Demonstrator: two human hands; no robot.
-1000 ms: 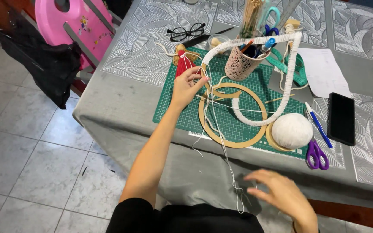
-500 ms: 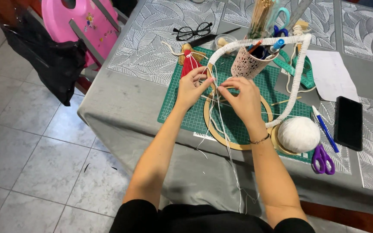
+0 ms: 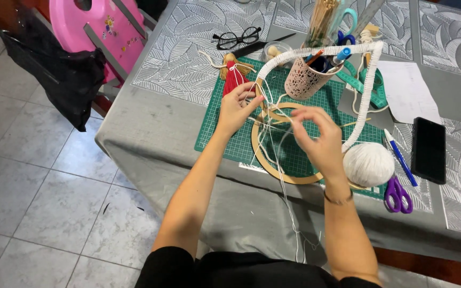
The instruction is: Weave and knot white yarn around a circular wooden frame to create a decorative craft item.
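My left hand (image 3: 236,106) and right hand (image 3: 316,133) both pinch thin white strings (image 3: 273,144) over the wooden hoop (image 3: 273,165) on the green mat (image 3: 225,144), and I judge the slack strands could tangle or slip loose

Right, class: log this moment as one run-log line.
left hand: pinching thin white cord at white wrapped hoop | right hand: pinching same cord over round wooden ring | surface: green cutting mat

Grey table (image 3: 150,122), green cutting mat (image 3: 225,144)
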